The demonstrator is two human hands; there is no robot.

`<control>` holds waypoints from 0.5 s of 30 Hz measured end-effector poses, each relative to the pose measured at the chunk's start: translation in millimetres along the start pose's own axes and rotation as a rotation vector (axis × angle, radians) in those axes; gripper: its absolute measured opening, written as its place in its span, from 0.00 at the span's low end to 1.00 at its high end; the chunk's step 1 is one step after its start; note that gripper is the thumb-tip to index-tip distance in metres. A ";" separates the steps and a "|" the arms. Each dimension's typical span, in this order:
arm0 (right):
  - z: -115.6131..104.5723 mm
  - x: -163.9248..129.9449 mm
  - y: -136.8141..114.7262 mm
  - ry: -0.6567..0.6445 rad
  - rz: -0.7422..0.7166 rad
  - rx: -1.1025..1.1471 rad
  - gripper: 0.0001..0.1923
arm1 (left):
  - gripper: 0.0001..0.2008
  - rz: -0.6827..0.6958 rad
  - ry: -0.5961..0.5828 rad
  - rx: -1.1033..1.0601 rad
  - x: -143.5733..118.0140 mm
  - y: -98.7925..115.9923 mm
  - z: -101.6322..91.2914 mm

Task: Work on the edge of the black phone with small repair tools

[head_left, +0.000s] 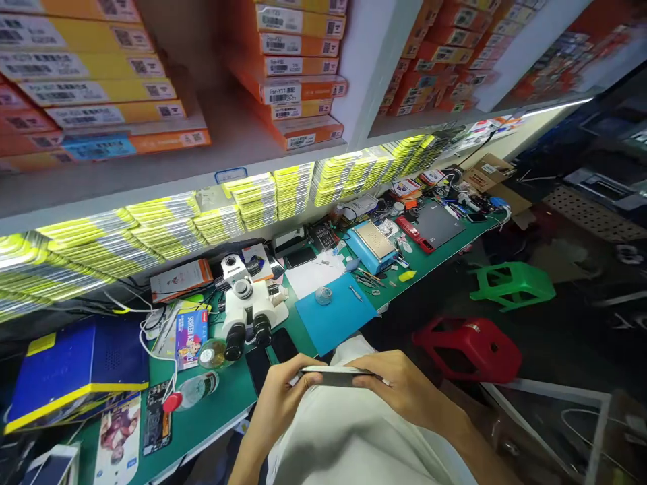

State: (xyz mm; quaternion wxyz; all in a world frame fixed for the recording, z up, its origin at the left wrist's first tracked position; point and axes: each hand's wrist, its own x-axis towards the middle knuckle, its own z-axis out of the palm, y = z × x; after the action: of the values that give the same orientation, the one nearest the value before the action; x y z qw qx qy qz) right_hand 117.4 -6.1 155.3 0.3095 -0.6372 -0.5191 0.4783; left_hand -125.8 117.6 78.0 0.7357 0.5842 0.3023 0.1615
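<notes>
Head view, hands [284,389] [399,382] opposed, gripping flat device [337,379]

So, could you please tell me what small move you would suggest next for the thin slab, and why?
I would probably lower the slab onto the near part of the blue mat: the left hand and right hand both hold it by its ends, while the mat lies flat just ahead, with the small round dish at its far side.

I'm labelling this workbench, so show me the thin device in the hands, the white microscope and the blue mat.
Thin device [337,379], head view: middle of its dark side.
White microscope [249,304], head view: its white body.
Blue mat [334,319], head view: bare part near its middle.
</notes>
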 end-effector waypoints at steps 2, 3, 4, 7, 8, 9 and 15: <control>1.9 -2.8 8.0 0.044 0.045 0.079 0.19 | 0.16 -0.036 0.002 -0.021 1.3 -11.0 5.7; 4.5 -3.9 13.9 0.077 0.069 0.133 0.20 | 0.16 -0.060 0.018 -0.044 1.9 -18.4 7.9; 8.3 -4.7 21.1 0.116 0.092 0.194 0.22 | 0.17 -0.086 0.043 -0.071 2.7 -26.3 9.7; 25.2 -4.4 46.6 0.234 0.129 0.388 0.25 | 0.19 -0.177 0.136 -0.163 7.8 -47.8 14.6; 31.2 -3.2 55.2 0.269 0.134 0.439 0.27 | 0.18 -0.210 0.156 -0.192 10.6 -53.1 16.9; 36.5 -1.6 63.3 0.311 0.142 0.480 0.28 | 0.18 -0.242 0.166 -0.220 13.7 -57.3 19.9; 31.7 7.9 92.2 0.456 0.188 0.566 0.25 | 0.17 -0.381 0.083 -0.337 30.8 -69.3 56.9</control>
State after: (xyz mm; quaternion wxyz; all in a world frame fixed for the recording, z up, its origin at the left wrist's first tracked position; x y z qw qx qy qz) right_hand 121.6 -26.6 59.8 0.5357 -0.6614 -0.2234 0.4750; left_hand -74.2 74.1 11.5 0.8268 0.3787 0.4056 0.0920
